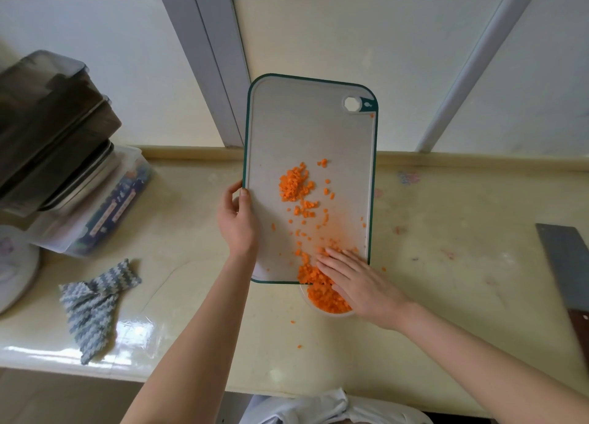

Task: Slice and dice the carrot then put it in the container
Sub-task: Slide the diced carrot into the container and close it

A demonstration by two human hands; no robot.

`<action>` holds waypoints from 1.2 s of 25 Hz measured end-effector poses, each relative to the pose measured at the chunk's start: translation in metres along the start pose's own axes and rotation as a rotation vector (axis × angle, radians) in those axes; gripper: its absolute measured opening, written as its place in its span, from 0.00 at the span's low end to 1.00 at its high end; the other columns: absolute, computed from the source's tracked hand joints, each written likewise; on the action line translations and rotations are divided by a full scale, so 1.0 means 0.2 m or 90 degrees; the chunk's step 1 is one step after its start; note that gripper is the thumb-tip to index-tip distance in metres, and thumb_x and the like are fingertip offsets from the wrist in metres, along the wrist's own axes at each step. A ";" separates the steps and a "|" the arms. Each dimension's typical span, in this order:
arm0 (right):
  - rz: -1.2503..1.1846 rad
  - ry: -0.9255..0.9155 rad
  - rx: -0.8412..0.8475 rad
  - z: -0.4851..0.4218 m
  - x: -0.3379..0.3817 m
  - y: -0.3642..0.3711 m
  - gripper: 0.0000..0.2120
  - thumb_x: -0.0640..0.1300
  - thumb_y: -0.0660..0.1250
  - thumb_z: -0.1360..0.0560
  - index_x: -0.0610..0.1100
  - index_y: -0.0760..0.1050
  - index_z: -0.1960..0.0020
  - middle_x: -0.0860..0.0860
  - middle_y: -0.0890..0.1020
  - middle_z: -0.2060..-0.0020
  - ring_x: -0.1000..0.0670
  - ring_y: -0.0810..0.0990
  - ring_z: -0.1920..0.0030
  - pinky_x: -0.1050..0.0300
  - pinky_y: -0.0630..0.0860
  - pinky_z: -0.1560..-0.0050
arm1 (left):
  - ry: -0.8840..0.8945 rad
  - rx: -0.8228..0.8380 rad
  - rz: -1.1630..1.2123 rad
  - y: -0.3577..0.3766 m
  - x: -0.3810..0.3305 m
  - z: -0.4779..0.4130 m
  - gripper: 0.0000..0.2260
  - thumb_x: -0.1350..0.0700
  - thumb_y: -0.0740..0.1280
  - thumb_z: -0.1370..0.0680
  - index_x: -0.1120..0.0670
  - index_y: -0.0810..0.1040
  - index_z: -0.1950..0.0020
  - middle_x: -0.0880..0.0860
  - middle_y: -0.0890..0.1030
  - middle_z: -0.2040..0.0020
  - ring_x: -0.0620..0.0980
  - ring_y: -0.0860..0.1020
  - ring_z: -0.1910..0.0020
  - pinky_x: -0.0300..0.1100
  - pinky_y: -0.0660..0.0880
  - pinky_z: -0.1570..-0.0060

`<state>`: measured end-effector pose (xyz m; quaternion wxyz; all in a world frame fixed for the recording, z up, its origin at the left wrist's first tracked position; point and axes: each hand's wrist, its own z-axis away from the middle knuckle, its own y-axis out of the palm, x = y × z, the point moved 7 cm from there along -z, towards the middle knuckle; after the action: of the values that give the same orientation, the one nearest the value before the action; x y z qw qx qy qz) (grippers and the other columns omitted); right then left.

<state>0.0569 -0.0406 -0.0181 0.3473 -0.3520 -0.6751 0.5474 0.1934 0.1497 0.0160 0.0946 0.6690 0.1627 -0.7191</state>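
Two arms reach over the glossy cream bench (446, 264). Left hand (237, 223) grips the left edge of the tilted plastic cutting board (302, 130). Right hand (360, 280), fingers straight and together, lies at its lower end. Transfer step (dicing looks done): diced carrot (294, 184) partly fills the round container (305, 297) below that end, and the mid-board clump needs sweeping next.

A pale yellow countertop (446, 232), glossy and faintly stained, ends at a low raised ledge (478, 160) along its back. Behind the ledge stand whitish panels (350, 57) divided by grey frame bars (216, 73). Soft light shines bright on the counter's front left edge.
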 end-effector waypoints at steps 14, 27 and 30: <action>0.056 -0.101 0.035 0.05 0.04 0.04 0.24 0.39 0.52 0.25 0.41 0.72 0.31 0.47 0.72 0.31 0.48 0.62 0.28 0.52 0.61 0.27 | -0.003 0.006 0.004 0.01 0.00 -0.01 0.06 0.56 0.60 0.20 0.50 0.75 0.46 0.45 0.79 0.61 0.37 0.75 0.66 0.35 0.71 0.61; 0.026 -0.038 -0.022 -0.72 -0.16 -0.24 0.24 0.47 0.51 0.18 0.40 0.60 0.24 0.45 0.62 0.25 0.45 0.57 0.24 0.54 0.43 0.24 | -0.008 0.004 0.005 0.00 0.01 0.00 0.08 0.55 0.60 0.20 0.52 0.76 0.44 0.52 0.82 0.56 0.43 0.76 0.62 0.40 0.73 0.57; 0.035 -0.061 -0.014 -0.56 -0.16 -0.16 0.23 0.46 0.52 0.20 0.36 0.67 0.29 0.42 0.70 0.29 0.44 0.67 0.28 0.53 0.52 0.25 | -0.018 -0.002 0.002 -0.01 0.03 -0.01 0.07 0.56 0.60 0.20 0.52 0.76 0.45 0.49 0.81 0.59 0.40 0.75 0.64 0.40 0.72 0.59</action>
<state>0.1662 -0.0181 0.0282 0.2957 -0.3471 -0.6870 0.5658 0.1948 0.1526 0.0095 0.0991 0.6587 0.1612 -0.7283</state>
